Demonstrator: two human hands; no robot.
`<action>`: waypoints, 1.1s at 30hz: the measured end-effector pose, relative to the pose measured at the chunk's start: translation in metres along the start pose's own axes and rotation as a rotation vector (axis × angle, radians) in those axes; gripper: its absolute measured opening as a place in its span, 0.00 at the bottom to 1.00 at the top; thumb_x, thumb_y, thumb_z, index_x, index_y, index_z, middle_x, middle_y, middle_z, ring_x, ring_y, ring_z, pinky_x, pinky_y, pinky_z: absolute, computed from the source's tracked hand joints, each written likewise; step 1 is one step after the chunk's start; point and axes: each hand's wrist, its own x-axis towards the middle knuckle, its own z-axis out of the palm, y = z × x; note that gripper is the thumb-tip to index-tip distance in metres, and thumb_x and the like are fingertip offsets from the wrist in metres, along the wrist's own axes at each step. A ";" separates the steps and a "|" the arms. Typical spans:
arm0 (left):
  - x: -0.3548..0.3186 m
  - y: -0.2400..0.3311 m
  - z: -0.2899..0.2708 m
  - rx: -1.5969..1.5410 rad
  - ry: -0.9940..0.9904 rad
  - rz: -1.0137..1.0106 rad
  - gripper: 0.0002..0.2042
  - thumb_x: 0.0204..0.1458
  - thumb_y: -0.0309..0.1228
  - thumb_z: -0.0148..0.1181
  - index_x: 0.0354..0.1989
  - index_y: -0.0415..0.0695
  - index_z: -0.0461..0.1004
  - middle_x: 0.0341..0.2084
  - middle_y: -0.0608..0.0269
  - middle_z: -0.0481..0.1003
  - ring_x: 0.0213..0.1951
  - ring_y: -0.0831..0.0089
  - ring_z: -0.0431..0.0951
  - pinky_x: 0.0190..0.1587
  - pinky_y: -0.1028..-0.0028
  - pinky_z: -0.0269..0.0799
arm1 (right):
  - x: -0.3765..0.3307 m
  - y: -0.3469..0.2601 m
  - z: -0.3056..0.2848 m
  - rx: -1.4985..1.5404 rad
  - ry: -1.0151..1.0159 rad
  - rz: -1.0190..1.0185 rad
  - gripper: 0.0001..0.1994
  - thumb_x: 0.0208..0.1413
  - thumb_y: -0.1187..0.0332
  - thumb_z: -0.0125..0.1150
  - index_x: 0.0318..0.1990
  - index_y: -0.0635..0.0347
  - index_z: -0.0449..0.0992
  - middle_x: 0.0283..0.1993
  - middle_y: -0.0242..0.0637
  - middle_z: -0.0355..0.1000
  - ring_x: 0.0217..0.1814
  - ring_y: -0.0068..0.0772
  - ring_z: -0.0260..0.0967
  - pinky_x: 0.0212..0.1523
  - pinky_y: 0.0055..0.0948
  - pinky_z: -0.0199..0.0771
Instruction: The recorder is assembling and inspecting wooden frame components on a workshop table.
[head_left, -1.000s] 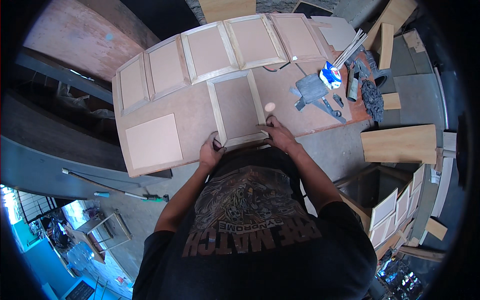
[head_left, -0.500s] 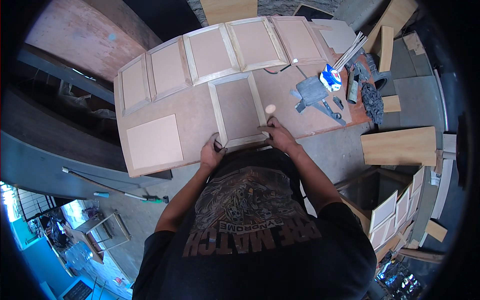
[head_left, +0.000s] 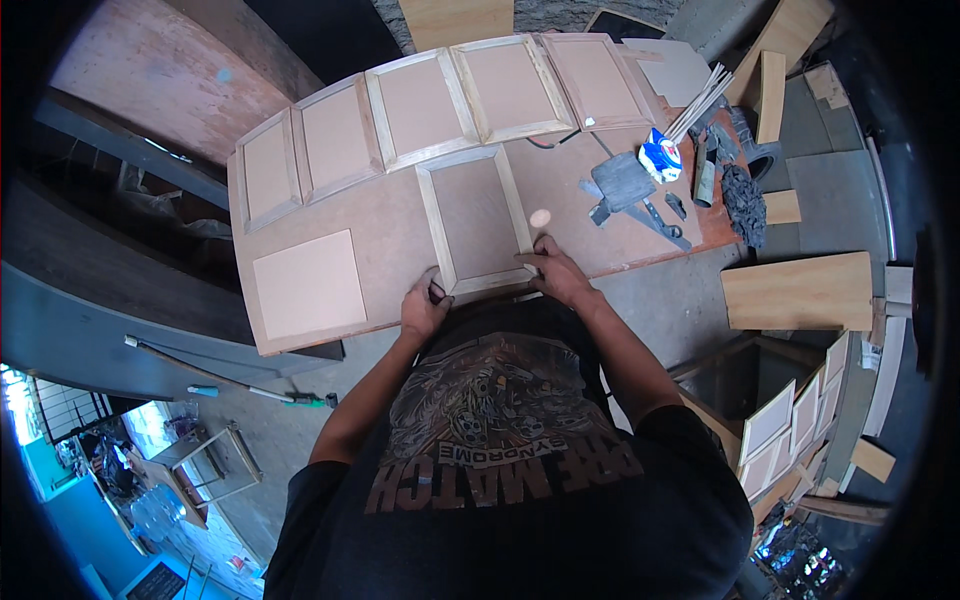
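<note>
A pale wooden frame (head_left: pixel 435 222) lies flat on the large brown board (head_left: pixel 388 235), its near edge close to my body. Through its opening a brown surface shows; I cannot tell whether that is a panel or the board. My left hand (head_left: pixel 425 306) is closed on the frame's near left corner, fingers curled. At the near right corner, my right hand (head_left: pixel 562 274) grips the frame with thumb and fingers. A small round tan disc (head_left: pixel 541 217) sits just beyond the right hand. To the left lies a loose rectangular thin panel (head_left: pixel 310 285).
Several framed panels (head_left: pixel 423 108) line the board's far side. At right are a dark square pad (head_left: pixel 624 178), a metal square (head_left: pixel 660 228), a blue-white package (head_left: pixel 660 156), thin sticks (head_left: pixel 700 105) and a dark rag (head_left: pixel 743 205). A plywood piece (head_left: pixel 798 291) stands right of the table.
</note>
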 end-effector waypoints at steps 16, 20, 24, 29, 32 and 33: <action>0.001 -0.004 0.004 -0.041 0.020 0.003 0.34 0.48 0.30 0.75 0.67 0.47 0.71 0.32 0.59 0.79 0.36 0.60 0.82 0.45 0.61 0.80 | 0.002 0.008 0.003 -0.033 0.052 -0.094 0.31 0.47 0.79 0.72 0.63 0.49 0.80 0.51 0.39 0.61 0.44 0.37 0.71 0.50 0.35 0.77; 0.001 -0.003 0.003 -0.022 0.021 0.037 0.35 0.49 0.28 0.75 0.69 0.46 0.70 0.30 0.60 0.78 0.33 0.66 0.81 0.44 0.67 0.79 | 0.001 0.008 0.004 -0.030 0.047 -0.092 0.31 0.47 0.79 0.72 0.63 0.48 0.80 0.51 0.39 0.61 0.46 0.39 0.71 0.52 0.36 0.77; 0.000 -0.004 0.003 -0.034 0.023 0.019 0.35 0.48 0.30 0.74 0.68 0.48 0.71 0.31 0.60 0.80 0.36 0.60 0.82 0.45 0.61 0.80 | 0.001 0.009 0.005 -0.062 0.061 -0.110 0.31 0.48 0.78 0.72 0.63 0.48 0.80 0.51 0.40 0.61 0.49 0.41 0.70 0.55 0.37 0.76; -0.001 -0.001 0.002 -0.024 0.017 0.011 0.34 0.48 0.31 0.74 0.68 0.49 0.71 0.31 0.59 0.79 0.36 0.60 0.82 0.45 0.61 0.80 | 0.001 0.011 0.008 -0.055 0.053 -0.090 0.31 0.48 0.78 0.71 0.64 0.48 0.79 0.52 0.40 0.61 0.50 0.42 0.70 0.56 0.37 0.76; -0.002 0.004 0.000 -0.027 0.005 0.000 0.34 0.48 0.31 0.74 0.67 0.49 0.71 0.31 0.59 0.79 0.36 0.60 0.82 0.45 0.61 0.80 | 0.000 0.013 0.010 -0.056 0.062 -0.090 0.31 0.48 0.78 0.72 0.64 0.47 0.79 0.52 0.40 0.61 0.50 0.42 0.71 0.56 0.37 0.76; -0.002 0.004 -0.001 -0.025 -0.002 -0.009 0.34 0.49 0.31 0.74 0.67 0.49 0.71 0.32 0.59 0.80 0.36 0.60 0.82 0.45 0.61 0.80 | 0.000 0.013 0.010 -0.060 0.066 -0.097 0.31 0.48 0.78 0.72 0.64 0.47 0.79 0.52 0.40 0.60 0.50 0.42 0.71 0.56 0.37 0.76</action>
